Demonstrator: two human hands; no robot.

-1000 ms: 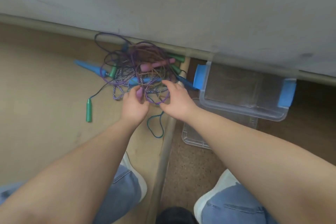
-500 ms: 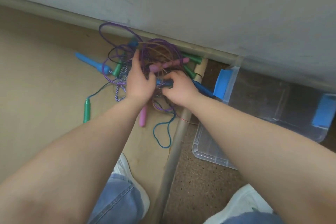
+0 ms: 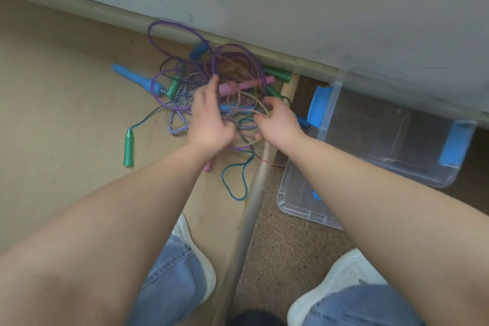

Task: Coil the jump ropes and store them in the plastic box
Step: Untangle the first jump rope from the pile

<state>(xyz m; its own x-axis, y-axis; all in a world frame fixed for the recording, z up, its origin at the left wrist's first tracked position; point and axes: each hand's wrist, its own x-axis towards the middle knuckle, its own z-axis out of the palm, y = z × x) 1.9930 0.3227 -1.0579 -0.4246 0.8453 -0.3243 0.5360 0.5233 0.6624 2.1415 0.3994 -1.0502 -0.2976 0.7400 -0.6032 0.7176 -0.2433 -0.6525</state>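
Running along the top of the view, the wall (image 3: 317, 2) is the biggest thing here, and everything else sits on the floor (image 3: 53, 114) at its foot. The box (image 3: 391, 135), clear plastic with blue latches, lies against the wall to the right of the tangle (image 3: 211, 87); it looks empty. Its lid (image 3: 299, 198) rests flat on the floor, partly under the box's near edge. The tangle, a heap of jump ropes in purple, brown, striped and teal, sits left of the box, close against the wall's base.

The left hand (image 3: 209, 122) reaches into the tangle's middle, its grip spread among the loops near a pink handle (image 3: 246, 86); whether the fingers have closed on any strand I cannot tell. The right hand (image 3: 280, 124) is on the tangle's box side, its grip pinched on a brown rope (image 3: 254, 99). A blue handle (image 3: 132, 77) and a green handle (image 3: 128, 148) lie out to the far side of the tangle from the box, and a teal loop (image 3: 235, 180) trails toward the person's feet.

By my reading the job is barely begun: no rope is coiled, none is in the box, and the ropes are not yet separated. Untangling each rope, coiling it and stowing it all remain.
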